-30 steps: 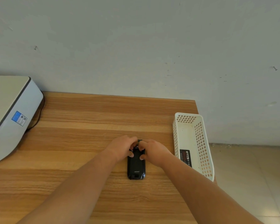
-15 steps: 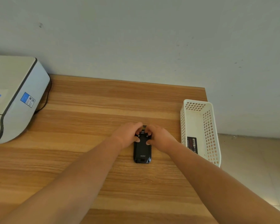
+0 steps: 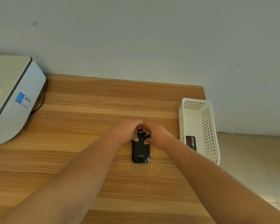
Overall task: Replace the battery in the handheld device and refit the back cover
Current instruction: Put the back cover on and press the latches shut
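A black handheld device [image 3: 140,151] lies back-up on the wooden table [image 3: 90,107], its back cover in place. My left hand [image 3: 128,130] grips its far end from the left, thumb pressed on the cover. From the right, my right hand [image 3: 156,134] holds the same end, thumb on the cover too. The fingers of both hands meet over the device's top edge and hide it. A black battery [image 3: 191,142] with a red and white label lies inside the white basket [image 3: 208,126].
The perforated white basket stands at the table's right edge, partly overhanging the floor. A white and grey machine [image 3: 10,97] with a black cable [image 3: 43,97] fills the far left of the table. A plain wall runs behind.
My hands stay on the device's far end with the thumbs shifting slightly on the cover. The camera has tilted, so the scene sits differently in the frame.
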The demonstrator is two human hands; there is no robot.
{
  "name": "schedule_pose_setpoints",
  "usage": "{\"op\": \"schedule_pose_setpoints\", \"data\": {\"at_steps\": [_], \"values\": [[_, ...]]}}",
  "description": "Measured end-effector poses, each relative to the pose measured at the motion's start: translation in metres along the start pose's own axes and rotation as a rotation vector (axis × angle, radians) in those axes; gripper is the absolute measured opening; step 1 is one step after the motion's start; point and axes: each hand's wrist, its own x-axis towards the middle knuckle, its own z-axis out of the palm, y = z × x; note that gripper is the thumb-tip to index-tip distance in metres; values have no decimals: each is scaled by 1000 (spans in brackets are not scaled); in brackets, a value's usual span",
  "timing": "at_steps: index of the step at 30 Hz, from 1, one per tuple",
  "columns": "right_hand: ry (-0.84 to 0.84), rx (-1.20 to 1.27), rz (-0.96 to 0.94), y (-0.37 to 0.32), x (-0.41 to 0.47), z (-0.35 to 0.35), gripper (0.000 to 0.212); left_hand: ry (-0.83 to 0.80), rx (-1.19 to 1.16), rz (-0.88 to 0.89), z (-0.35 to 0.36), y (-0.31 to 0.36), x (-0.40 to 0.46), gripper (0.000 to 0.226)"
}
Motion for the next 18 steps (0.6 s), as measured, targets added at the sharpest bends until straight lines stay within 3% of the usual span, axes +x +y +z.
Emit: {"op": "schedule_pose_setpoints", "data": {"at_steps": [18], "values": [[21,100,45,2,-2,4,42,128,-197,-118,19,-9,-14,30]]}}
